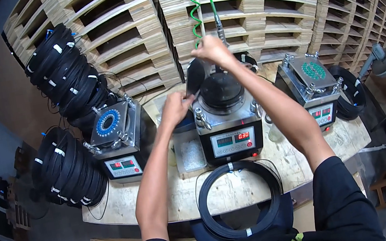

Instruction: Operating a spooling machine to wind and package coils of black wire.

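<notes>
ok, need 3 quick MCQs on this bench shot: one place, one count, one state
1. Where does the black cable coil nearest the person lie?
A. table front edge
B. on a pallet
C. on the floor

2. How many machines with displays stand on the table?
A. two
B. three
C. five

3. What is the right hand doing?
A. resting flat on the table
B. raised at the green coiled hose
C. pressing a display

A: the coil overhangs the front edge.
B: left, middle, right.
B: it is up behind the middle machine, by the hose.
</notes>
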The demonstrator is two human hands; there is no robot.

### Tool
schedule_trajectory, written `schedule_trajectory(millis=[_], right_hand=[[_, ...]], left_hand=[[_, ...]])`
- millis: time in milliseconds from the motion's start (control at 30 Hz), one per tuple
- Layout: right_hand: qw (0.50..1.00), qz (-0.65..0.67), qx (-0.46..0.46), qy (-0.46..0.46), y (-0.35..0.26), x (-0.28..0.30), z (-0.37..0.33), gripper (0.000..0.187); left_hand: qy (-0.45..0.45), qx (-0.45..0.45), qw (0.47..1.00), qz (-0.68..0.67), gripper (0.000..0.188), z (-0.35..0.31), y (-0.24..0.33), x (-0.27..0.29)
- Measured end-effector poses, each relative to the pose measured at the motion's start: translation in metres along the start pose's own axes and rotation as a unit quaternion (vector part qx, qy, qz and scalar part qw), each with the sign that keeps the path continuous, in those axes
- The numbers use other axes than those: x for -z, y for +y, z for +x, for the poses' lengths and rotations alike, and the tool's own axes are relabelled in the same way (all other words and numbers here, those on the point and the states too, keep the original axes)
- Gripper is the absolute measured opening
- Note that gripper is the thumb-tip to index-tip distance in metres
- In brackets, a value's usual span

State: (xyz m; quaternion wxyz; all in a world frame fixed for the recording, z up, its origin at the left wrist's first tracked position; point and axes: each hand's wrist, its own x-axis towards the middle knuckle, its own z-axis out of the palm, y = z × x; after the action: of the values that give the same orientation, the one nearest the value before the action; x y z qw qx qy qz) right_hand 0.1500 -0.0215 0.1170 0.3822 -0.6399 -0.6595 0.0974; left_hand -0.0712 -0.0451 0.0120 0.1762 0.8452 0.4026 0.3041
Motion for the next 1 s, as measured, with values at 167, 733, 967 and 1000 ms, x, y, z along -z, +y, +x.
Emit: schedule_trajectory(millis=[167, 733, 967, 1000], right_hand=[[0.944, 0.315, -0.095, 0.029, 0.03, 0.067, -0.058, 0.018], [0.875, 0.471, -0.073, -0.086, 0.1, 0.058, -0.1, 0.072], [0.874, 0.459, -0.124, -0.098, 0.117, 0.04, -0.115, 0.061], [0.874, 0.459, -0.124, -0.1, 0.118, 0.039, -0.118, 0.061]], left_hand=[[0.03, -0.089, 0.994, -0.062, 0.014, -0.002, 0.06, 0.027], [0.005, 0.144, 0.845, -0.515, 0.067, 0.018, 0.034, -0.002], [0.014, 0.211, 0.842, -0.496, 0.06, 0.008, 0.031, -0.016], [0.006, 0.212, 0.841, -0.498, 0.059, 0.007, 0.031, -0.017]])
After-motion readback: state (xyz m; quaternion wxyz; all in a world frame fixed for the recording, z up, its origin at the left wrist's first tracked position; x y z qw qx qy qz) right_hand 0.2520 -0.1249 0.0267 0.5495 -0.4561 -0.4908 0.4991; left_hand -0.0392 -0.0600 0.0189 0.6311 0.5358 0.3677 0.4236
